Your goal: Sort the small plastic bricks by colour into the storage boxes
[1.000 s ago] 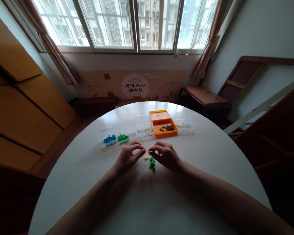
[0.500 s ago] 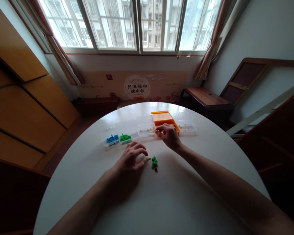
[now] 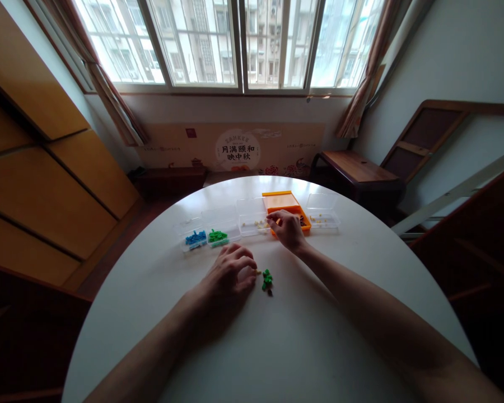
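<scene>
Green pieces (image 3: 267, 279): they're sitting clustered on the white table (image 3: 252, 352), below and just right of frame centre.
Left hand (image 3: 233, 271): it's resting left of them, palm down, fingers curling, thumb and forefinger standing apart, forefinger pointing toward a pale piece (image 3: 259, 272) lying just beside it!
Right hand (image 3: 288, 229): now it's hovering right of centre, partly covering the orange box (image 3: 277, 200), fingertips bunching by the clear box (image 3: 247, 229); whether they're pinching anything, I can't tell.
</scene>
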### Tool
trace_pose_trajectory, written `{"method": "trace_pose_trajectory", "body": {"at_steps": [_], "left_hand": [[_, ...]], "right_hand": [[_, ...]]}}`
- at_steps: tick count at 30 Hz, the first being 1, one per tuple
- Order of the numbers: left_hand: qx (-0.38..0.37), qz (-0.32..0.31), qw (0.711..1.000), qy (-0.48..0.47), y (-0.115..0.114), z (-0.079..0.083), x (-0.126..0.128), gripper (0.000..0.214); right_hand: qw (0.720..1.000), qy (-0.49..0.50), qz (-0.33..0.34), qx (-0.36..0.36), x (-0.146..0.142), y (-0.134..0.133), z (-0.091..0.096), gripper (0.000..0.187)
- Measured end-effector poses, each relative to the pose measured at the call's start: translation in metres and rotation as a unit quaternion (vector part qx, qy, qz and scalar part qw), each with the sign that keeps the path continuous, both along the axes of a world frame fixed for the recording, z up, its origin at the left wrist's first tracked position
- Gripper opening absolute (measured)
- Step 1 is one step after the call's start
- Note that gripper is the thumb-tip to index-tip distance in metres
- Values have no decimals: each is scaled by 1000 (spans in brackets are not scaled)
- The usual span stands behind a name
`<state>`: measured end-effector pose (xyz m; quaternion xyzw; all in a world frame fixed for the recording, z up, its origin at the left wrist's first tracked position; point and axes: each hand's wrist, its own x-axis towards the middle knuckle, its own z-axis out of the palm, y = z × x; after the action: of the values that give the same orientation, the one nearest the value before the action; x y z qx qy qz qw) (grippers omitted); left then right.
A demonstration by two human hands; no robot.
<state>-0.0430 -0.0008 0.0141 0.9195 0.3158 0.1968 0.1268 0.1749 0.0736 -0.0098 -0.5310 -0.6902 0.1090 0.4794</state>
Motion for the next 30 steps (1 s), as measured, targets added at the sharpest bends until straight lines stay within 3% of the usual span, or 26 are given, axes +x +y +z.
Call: {"method": "trace_pose_trajectory", "body": {"at_steps": [16,23,30], "left_hand": [[15,1,999,-28,2,-10,2,11],[-61,56,979,-189,16,-9,1,14],[-99,80,965,-229,15,-3,2,20]], "right_hand": [[997,5,70,16,-5,-47,0,11],[982,23,184,33,-10,-60,5,8],[971,-25,230,65,-16,-66,7,9]]}}
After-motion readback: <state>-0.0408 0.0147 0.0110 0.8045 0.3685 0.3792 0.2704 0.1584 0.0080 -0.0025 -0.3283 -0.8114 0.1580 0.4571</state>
